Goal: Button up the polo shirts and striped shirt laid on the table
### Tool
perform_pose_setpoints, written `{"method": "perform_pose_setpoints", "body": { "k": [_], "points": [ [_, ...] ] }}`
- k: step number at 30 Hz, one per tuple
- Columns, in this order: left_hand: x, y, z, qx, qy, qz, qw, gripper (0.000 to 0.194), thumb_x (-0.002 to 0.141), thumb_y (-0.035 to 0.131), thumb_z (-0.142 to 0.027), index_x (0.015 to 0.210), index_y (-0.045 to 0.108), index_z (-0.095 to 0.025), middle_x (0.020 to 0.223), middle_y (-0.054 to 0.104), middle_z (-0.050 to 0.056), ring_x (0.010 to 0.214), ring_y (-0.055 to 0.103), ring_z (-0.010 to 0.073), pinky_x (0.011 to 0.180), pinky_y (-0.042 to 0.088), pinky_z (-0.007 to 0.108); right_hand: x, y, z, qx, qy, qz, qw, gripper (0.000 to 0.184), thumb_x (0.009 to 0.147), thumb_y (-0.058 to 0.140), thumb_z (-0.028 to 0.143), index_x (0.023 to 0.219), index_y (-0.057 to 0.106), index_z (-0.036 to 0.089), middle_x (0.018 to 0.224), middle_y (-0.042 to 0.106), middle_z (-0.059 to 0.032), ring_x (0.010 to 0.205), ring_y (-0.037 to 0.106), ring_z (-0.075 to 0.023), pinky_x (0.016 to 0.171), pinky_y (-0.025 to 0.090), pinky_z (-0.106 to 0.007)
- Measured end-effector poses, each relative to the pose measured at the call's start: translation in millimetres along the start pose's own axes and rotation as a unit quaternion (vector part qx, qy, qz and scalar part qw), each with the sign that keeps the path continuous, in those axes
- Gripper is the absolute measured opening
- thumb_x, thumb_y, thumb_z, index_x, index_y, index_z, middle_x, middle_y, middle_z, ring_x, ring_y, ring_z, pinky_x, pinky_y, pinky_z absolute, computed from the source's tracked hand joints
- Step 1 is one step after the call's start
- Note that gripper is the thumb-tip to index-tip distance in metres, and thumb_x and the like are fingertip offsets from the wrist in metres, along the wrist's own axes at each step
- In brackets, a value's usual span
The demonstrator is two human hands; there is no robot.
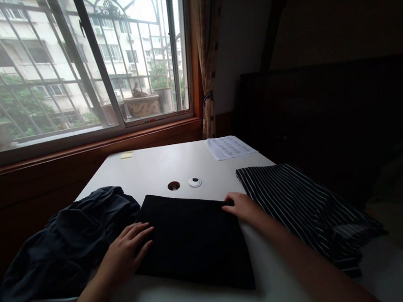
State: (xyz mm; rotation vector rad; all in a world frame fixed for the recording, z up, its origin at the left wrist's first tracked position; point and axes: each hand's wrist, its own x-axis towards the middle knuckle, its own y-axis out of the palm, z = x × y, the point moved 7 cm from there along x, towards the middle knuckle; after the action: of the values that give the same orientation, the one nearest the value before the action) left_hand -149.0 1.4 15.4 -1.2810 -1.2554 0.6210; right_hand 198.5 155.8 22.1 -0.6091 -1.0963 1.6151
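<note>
A folded black cloth (197,239) lies flat on the white table (157,166) in front of me. My left hand (127,248) rests on the cloth's left edge, fingers stretched out flat. My right hand (242,207) touches its far right corner, fingers extended and pressed down on the fabric. Neither hand grips anything.
A crumpled dark blue garment (66,243) lies heaped at the left. A black-and-white striped garment (308,210) hangs over the table's right edge. A cable hole (174,185), its white cap (195,182), a printed sheet (228,147) and a yellow note (126,155) sit farther back, below a barred window.
</note>
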Motion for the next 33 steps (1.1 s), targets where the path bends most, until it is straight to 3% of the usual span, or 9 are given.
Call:
{"method": "perform_pose_setpoints", "body": {
  "k": [5,10,12,17,21,25,29,31,33],
  "points": [
    [0.0,-0.2,-33.6,-0.002,0.098,0.050,0.994,0.044,0.096,0.053,-0.042,0.140,0.051,-0.035,0.144,0.052,0.003,0.135,0.044,0.0289,0.114,0.037,0.053,0.9,-12.4,-3.9,0.043,0.016,-0.031,0.998,0.007,0.079,0.067,0.026,0.079,0.066,0.019,0.090,0.070,-0.0062,0.090,0.063,-0.0220,0.079,0.043,-0.029],
    [0.5,2.8,-76.4,-0.072,0.183,0.131,0.972,0.070,0.085,0.067,-0.052,0.147,0.039,-0.036,0.152,0.042,0.006,0.141,0.036,0.0341,0.115,0.028,0.060,1.3,-15.6,-9.7,0.115,0.063,-0.062,0.989,0.015,0.085,0.058,0.036,0.083,0.060,0.021,0.086,0.067,-0.0052,0.086,0.062,-0.0223,0.076,0.043,-0.030],
    [1.7,4.2,-79.8,-0.087,0.185,0.131,0.970,0.071,0.084,0.069,-0.051,0.147,0.040,-0.036,0.151,0.042,0.006,0.141,0.036,0.0345,0.116,0.025,0.061,0.1,-12.1,-10.4,0.159,0.085,-0.055,0.982,0.016,0.087,0.055,0.038,0.085,0.058,0.022,0.083,0.066,-0.0044,0.084,0.062,-0.0213,0.072,0.044,-0.029],
    [1.0,10.8,-73.7,-0.080,0.199,0.124,0.969,0.050,0.095,0.056,-0.034,0.144,0.043,-0.039,0.146,0.050,0.002,0.139,0.039,0.0291,0.117,0.028,0.056,-5.8,3.2,-0.6,0.312,0.104,0.021,0.944,0.027,0.091,0.046,0.047,0.094,0.055,0.022,0.070,0.060,0.0011,0.060,0.058,-0.0156,0.050,0.042,-0.023],
    [1.9,8.5,-74.2,-0.098,0.198,0.118,0.968,0.044,0.098,0.052,-0.031,0.141,0.048,-0.039,0.139,0.057,0.001,0.136,0.045,0.0257,0.117,0.031,0.052,-7.0,7.4,5.5,0.405,0.097,0.038,0.909,0.029,0.090,0.047,0.049,0.097,0.053,0.022,0.075,0.061,0.0008,0.061,0.058,-0.0139,0.050,0.044,-0.022],
    [4.4,1.6,-68.0,-0.164,0.140,0.095,0.972,0.035,0.100,0.048,-0.032,0.134,0.058,-0.033,0.131,0.064,0.002,0.126,0.056,0.0224,0.116,0.035,0.046,-5.3,11.0,2.6,0.442,0.099,0.029,0.891,0.027,0.088,0.051,0.047,0.095,0.053,0.021,0.081,0.062,-0.0008,0.066,0.060,-0.0139,0.052,0.045,-0.021],
    [4.4,-7.3,-34.0,-0.280,-0.022,-0.012,0.960,0.036,0.099,0.045,-0.041,0.121,0.068,-0.024,0.117,0.071,0.007,0.109,0.066,0.0245,0.098,0.052,0.036,-3.4,17.8,-1.3,0.440,0.099,0.033,0.892,0.025,0.089,0.051,0.046,0.096,0.051,0.022,0.080,0.063,0.0002,0.064,0.060,-0.0131,0.052,0.045,-0.021],
    [-1.7,-10.9,-6.0,-0.351,-0.142,-0.089,0.921,0.044,0.095,0.050,-0.051,0.114,0.071,-0.018,0.104,0.074,0.009,0.096,0.070,0.0262,0.083,0.057,0.032,-2.3,22.8,-0.4,0.435,0.092,0.052,0.894,0.025,0.092,0.047,0.045,0.098,0.050,0.022,0.082,0.066,-0.0012,0.064,0.062,-0.0137,0.055,0.048,-0.023],
    [-13.6,-13.7,22.8,-0.419,-0.254,-0.167,0.855,0.053,0.090,0.054,-0.060,0.109,0.070,-0.013,0.088,0.074,0.008,0.078,0.070,0.0240,0.066,0.057,0.028,-1.8,28.0,2.3,0.429,0.080,0.075,0.897,0.026,0.095,0.042,0.046,0.102,0.048,0.022,0.087,0.069,-0.0039,0.065,0.066,-0.0147,0.059,0.051,-0.026]
  ]
}}
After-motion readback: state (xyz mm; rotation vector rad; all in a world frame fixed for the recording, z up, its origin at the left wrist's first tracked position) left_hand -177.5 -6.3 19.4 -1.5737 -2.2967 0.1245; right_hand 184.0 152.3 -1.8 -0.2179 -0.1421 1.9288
